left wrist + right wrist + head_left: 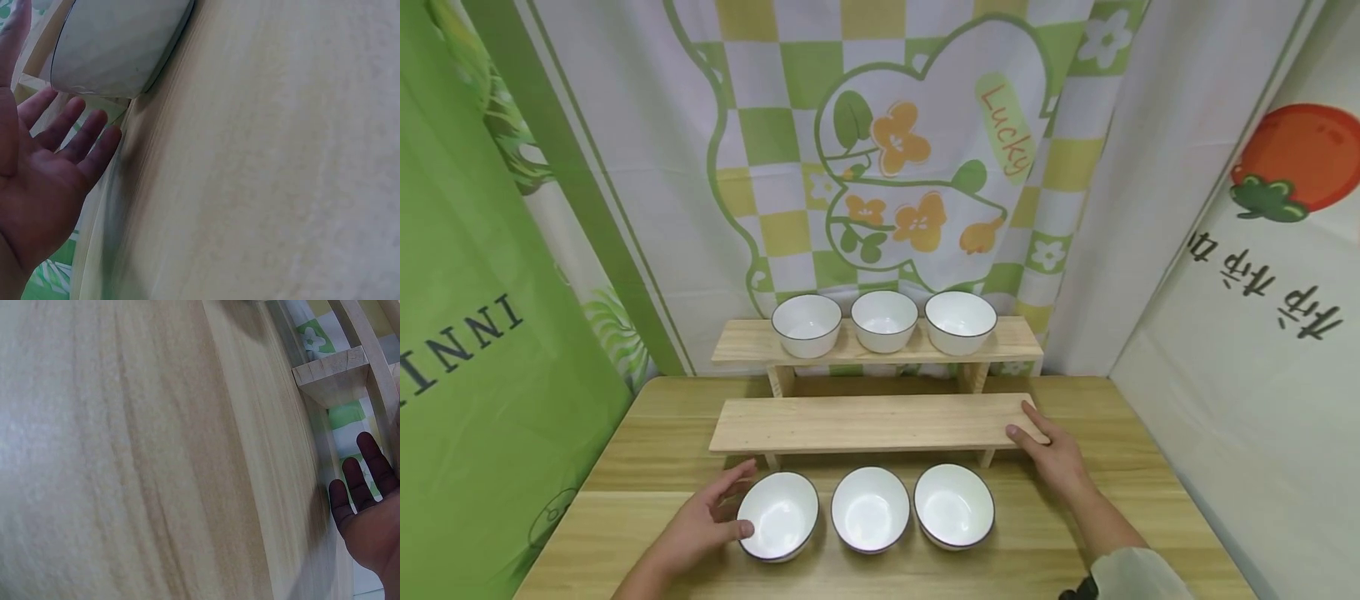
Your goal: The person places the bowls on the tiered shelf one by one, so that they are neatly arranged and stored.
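Beside the left bowl [778,517] of the front row is my left hand [700,517], thumb tip over its near rim and fingers spread along its left side. In the left wrist view, those relaxed fingers [94,140] are apart from a white bowl [119,47]. The middle bowl [870,510] and right bowl [954,507] stand in the same row, white with dark rims. My right hand [1060,458] rests at the right end of the lower wooden shelf [872,422], thumb and a finger on its top. Its other fingers [356,481] extend loosely below.
On the upper wooden shelf [745,342] stand three more white bowls, left [807,327], middle [884,322] and right [961,323]. Both tiers sit on a wood-grain table [655,450]. Printed curtains [910,150] hang behind and at both sides.
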Motion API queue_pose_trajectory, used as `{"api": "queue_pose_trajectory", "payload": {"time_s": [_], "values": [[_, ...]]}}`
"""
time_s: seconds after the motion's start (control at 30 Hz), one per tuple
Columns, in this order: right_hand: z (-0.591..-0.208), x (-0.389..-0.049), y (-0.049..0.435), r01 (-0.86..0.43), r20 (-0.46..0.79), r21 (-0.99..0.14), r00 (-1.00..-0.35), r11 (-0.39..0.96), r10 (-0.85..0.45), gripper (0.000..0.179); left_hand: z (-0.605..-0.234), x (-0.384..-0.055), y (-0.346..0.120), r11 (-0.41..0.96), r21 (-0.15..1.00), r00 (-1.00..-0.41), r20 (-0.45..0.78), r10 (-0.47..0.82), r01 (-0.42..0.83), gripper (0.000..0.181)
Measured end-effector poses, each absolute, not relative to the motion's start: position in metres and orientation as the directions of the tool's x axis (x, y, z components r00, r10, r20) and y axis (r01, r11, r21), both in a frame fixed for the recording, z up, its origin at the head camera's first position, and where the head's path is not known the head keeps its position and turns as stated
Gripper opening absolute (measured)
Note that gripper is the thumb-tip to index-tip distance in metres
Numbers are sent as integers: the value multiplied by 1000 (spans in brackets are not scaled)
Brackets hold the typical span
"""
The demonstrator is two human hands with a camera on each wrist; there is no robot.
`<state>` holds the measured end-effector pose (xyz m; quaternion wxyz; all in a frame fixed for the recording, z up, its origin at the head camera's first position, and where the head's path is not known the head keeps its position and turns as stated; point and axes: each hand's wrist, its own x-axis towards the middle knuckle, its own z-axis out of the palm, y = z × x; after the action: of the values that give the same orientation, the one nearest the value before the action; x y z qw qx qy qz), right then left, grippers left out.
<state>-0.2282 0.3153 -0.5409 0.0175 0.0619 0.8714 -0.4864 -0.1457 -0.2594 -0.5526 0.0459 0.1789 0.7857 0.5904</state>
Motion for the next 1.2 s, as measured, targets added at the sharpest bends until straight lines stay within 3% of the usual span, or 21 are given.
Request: {"api": "queue_pose_trajectory", "payload": {"time_s": [0.17, 0.4, 1.2], "values": [[-541, -228, 316, 126, -91, -844, -992, 521, 92, 89, -555, -143, -255, 163, 949, -873, 168, 457, 268, 112], [-540, -228, 315, 129, -92, -835, -991, 535, 95, 89, -557, -138, -248, 320, 913, -898, 99, 428, 253, 131], [-537, -227, 315, 139, -100, -837, -990, 528, 103, 90, -554, -139, -234, 467, 856, -947, 76, 311, 221, 131]]}}
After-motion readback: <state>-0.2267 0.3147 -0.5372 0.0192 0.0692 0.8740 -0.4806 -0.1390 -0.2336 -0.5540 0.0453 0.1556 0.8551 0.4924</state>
